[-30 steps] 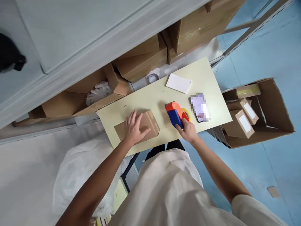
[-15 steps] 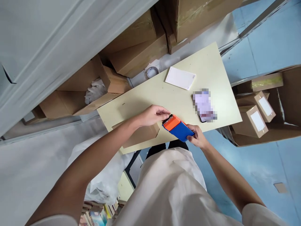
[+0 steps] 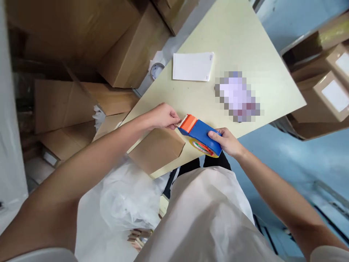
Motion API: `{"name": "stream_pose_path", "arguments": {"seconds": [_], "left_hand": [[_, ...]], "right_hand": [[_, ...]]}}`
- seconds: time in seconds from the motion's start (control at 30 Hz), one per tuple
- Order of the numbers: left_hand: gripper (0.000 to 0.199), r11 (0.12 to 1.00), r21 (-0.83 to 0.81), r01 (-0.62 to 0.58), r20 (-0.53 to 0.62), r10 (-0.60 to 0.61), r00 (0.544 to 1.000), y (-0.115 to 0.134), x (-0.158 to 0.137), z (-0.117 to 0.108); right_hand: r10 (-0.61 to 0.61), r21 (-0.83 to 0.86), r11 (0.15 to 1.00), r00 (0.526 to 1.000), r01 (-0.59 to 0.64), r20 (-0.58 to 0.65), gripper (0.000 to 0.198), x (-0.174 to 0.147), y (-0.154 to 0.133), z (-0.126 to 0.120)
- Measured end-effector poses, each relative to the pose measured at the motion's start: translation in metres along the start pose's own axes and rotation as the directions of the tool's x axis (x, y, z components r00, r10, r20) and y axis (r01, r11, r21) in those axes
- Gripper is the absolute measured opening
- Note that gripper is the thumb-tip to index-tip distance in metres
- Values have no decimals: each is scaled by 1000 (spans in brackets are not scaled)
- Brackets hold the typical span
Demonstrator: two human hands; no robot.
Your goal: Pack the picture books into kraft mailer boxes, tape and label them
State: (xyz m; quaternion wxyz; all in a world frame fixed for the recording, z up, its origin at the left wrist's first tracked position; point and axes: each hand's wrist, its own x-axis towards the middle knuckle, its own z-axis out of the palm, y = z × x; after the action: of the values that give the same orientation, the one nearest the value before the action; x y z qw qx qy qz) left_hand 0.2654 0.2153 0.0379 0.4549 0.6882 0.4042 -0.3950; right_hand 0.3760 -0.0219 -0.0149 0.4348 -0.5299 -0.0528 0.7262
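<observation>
Presently, the right hand point(image 3: 226, 141) grips a blue-and-orange plastic tape dispenser point(image 3: 203, 133) beside a brown cardboard box point(image 3: 156, 149) at the near edge of the pale yellow bench point(image 3: 268, 91). The left hand point(image 3: 165, 115) has its fingers pinched at the orange end; whether they hold anything cannot be told. Judged risks: fingers nicked by hasty pulling; box nudged off. A white paper pad point(image 3: 192, 66) and blurred lilac object point(image 3: 236, 94) lie clear beyond.

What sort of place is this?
Probably a packing area: an orange-and-blue plastic tape dispenser in the right hand, a brown cardboard box on the pale-yellow table, and white-labelled brown cartons to the right.
</observation>
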Motion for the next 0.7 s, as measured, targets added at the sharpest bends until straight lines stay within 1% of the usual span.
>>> {"name": "stream_pose_path", "arguments": {"seconds": [0.07,0.13,0.2,0.27,0.33,0.4,0.47,0.6,0.67,0.7], "left_hand": [[21,998,54,40,66,-43,997,-4,8,-4],[22,988,142,59,93,-72,993,-9,12,-9],[23,967,250,54,115,-86,990,-14,16,-12],[23,920,390,25,146,-89,985,-19,21,-11],[20,836,549,3,159,-109,981,-22,27,-4],[14,721,692,1,121,-117,986,-22,31,5],[12,606,795,-5,81,-98,992,-21,32,14],[15,407,914,2,38,-90,995,-16,23,27],[15,349,937,25,10,-99,995,-15,15,32],[15,342,939,34,0,-99,995,-16,12,35]], "right_hand": [[86,113,990,996,-88,17,50,-4,12,-2],[172,217,960,984,-179,47,49,-12,28,-7],[234,304,920,969,-248,82,46,-21,47,-12],[276,358,883,953,-303,126,43,-29,64,-13],[306,383,856,938,-346,164,42,-33,78,-9],[332,392,840,927,-376,177,41,-33,87,-2],[342,409,828,924,-383,171,40,-30,92,7],[321,458,808,929,-370,185,36,-24,98,22],[299,478,805,936,-352,186,34,-22,101,26],[291,484,804,938,-345,186,33,-21,102,27]]}}
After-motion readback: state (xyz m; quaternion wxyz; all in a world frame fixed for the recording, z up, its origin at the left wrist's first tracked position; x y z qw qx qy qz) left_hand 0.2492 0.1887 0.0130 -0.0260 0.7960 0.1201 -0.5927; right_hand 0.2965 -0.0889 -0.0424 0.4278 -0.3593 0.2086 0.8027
